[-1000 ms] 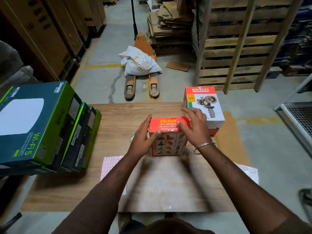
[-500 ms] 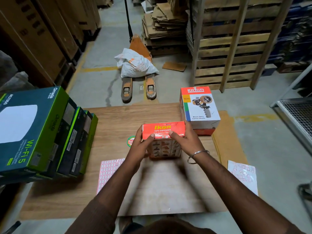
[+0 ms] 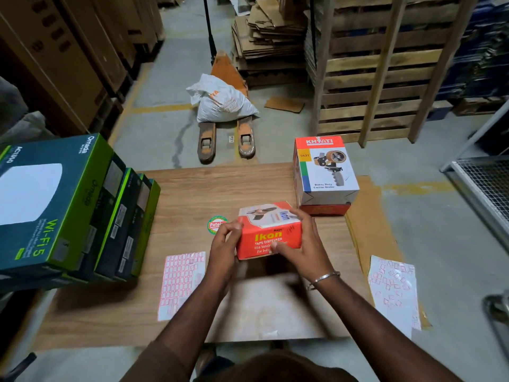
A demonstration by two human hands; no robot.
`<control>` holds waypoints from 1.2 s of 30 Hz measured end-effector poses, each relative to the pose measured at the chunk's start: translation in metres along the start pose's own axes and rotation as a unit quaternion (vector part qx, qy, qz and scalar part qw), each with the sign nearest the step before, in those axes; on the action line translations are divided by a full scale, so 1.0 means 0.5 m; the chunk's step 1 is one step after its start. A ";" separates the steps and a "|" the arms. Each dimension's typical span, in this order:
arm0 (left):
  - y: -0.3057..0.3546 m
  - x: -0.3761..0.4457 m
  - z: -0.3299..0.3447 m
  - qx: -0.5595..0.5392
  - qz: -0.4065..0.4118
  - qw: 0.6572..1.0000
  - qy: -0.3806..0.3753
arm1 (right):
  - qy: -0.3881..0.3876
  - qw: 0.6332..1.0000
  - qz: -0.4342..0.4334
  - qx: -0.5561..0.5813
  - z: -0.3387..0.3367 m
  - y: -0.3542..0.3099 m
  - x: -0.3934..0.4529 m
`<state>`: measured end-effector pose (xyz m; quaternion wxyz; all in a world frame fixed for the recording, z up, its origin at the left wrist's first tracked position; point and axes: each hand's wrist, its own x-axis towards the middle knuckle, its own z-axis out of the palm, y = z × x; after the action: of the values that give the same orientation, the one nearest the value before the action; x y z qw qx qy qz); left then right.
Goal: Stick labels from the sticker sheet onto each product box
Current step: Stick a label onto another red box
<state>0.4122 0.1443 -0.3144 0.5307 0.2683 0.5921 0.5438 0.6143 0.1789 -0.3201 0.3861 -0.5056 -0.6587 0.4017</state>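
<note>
An orange Ikon tape dispenser box (image 3: 268,235) is held just above the middle of the wooden table (image 3: 192,194), its orange side facing me. My left hand (image 3: 223,250) grips its left end and my right hand (image 3: 305,245) grips its right end, thumb across the front. A sheet of red-bordered labels (image 3: 180,282) lies flat on the table left of my left forearm. A white Khyati carton sealer box (image 3: 325,172) stands upright at the table's far right on a flat orange box (image 3: 325,209).
Several green Wi-Fi boxes (image 3: 55,205) lean in a row along the table's left edge. A used label backing sheet (image 3: 394,288) lies at the right edge. A round green sticker (image 3: 214,224) sits by my left hand. A pallet jack (image 3: 225,128) carrying a white sack stands on the floor beyond.
Both hands pulled the Ikon box toward me and tipped it over, so the orange side that faced up now faces me and a white face with a picture is on top.
</note>
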 end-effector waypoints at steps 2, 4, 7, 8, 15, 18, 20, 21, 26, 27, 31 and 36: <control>-0.025 -0.012 -0.011 -0.008 -0.017 1.000 -0.013 | 0.023 0.999 0.026 0.028 0.002 0.029 -0.030; -0.057 -0.027 -0.023 0.005 -0.027 0.999 -0.042 | 0.030 0.997 0.063 0.041 0.009 0.067 -0.065; -0.110 -0.052 -0.037 0.029 -0.048 0.996 -0.068 | 0.003 0.994 0.102 0.030 0.024 0.119 -0.112; -0.130 -0.058 -0.041 0.035 -0.056 0.995 -0.070 | -0.009 0.993 0.118 0.026 0.027 0.132 -0.123; -0.186 -0.049 -0.050 0.097 -0.097 0.989 -0.045 | -0.039 0.973 0.227 0.031 0.022 0.171 -0.119; -0.183 -0.044 -0.050 0.133 -0.107 0.984 -0.047 | -0.056 0.974 0.221 -0.006 0.021 0.166 -0.082; -0.186 -0.048 -0.053 0.128 -0.128 0.983 -0.041 | -0.075 0.975 0.206 -0.040 0.021 0.158 -0.054; -0.188 -0.054 -0.056 0.132 -0.135 0.981 -0.043 | -0.088 0.975 0.195 -0.060 0.022 0.152 -0.038; -0.204 -0.092 -0.072 0.163 -0.166 0.966 -0.113 | -0.203 0.935 0.161 -0.244 0.027 0.142 0.050; -0.208 -0.096 -0.076 0.162 -0.174 0.963 -0.129 | -0.217 0.925 0.161 -0.267 0.030 0.141 0.061; -0.202 -0.110 -0.080 0.173 -0.196 0.947 -0.188 | -0.237 0.912 0.116 -0.315 0.046 0.136 0.078; -0.147 -0.082 -0.091 0.238 -0.089 0.957 -0.141 | -0.078 0.962 0.066 -0.253 0.052 0.090 0.023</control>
<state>0.4014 0.0718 -0.3760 0.5754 0.4073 0.6452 0.2945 0.6041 0.1938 -0.3701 0.1655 -0.5966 -0.7320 0.2844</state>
